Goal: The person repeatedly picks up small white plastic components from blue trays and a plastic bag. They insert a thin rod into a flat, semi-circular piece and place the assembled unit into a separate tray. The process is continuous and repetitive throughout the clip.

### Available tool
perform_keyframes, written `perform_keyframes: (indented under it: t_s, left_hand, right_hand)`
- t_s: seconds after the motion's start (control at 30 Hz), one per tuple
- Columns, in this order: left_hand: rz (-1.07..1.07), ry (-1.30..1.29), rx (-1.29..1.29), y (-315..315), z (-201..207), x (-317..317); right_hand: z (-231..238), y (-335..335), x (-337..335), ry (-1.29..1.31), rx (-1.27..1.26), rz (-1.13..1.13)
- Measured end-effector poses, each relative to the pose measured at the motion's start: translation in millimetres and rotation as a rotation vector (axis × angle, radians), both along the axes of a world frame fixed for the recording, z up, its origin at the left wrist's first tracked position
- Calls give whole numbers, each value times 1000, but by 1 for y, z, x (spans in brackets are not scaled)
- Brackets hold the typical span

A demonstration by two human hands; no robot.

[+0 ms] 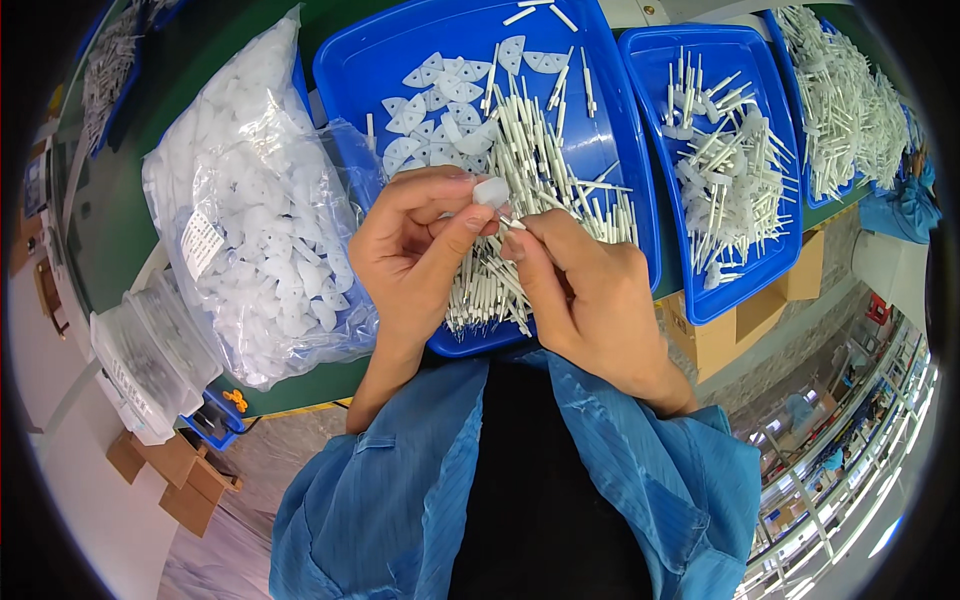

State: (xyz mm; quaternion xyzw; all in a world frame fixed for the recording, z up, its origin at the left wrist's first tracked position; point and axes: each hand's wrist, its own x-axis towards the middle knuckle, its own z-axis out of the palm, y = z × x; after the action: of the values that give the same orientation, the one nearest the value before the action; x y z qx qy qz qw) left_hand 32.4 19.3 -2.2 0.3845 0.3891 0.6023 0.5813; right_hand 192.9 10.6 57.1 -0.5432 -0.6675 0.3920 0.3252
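Between the thumb and fingers of my left hand (pixel 425 235) is a small white translucent plastic piece (pixel 491 192). My right hand (pixel 590 285) pinches a thin white rod (pixel 512 223), its end close against the plastic piece; whether it has entered a hole there I cannot tell. Both hands are over a large blue tray (pixel 335 65). In that tray lie flat, fan-shaped white plastic pieces (pixel 440 100) on the left and a heap of white rods (pixel 530 140) on the right, some of it hidden behind my hands.
A clear bag (pixel 265 220) full of white plastic pieces lies left of the tray. To the right, a second blue tray (pixel 745 290) holds pieces with rods; beyond it is another heaped tray (pixel 835 110). Clear plastic containers (pixel 150 350) stand at the table's left edge. Cardboard boxes (pixel 750 325) sit below.
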Motion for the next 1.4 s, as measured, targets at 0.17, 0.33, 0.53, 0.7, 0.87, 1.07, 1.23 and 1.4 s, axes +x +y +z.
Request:
perform_keyframes:
  t_s: [0.17,0.33,0.53,0.7,0.87,1.07,1.23,1.4]
  left_hand:
    - [8,47,81,1,-1,1]
    - [53,-6,89,-3,-4,3]
    - [115,-58,124,-2,0,5]
    - [0,-90,130,2,-5,-3]
    - [-104,-64,211,7,-9,-11]
    - [-130,-18,306,8,-1,-14]
    - [-71,206,447,10,8,-17]
    - [-35,245,505,6,12,-16]
  right_hand:
    - [4,2,-2,25,-8,-31]
    - [1,8,-1,43,35,6]
    - [-5,15,1,135,-2,94]
    - [-8,12,1,168,-15,101]
    - [5,9,4,206,-189,157]
    - [-4,4,5,568,-346,207]
    - [5,-7,-5,23,162,103]
    - [20,-13,-9,-81,172,133]
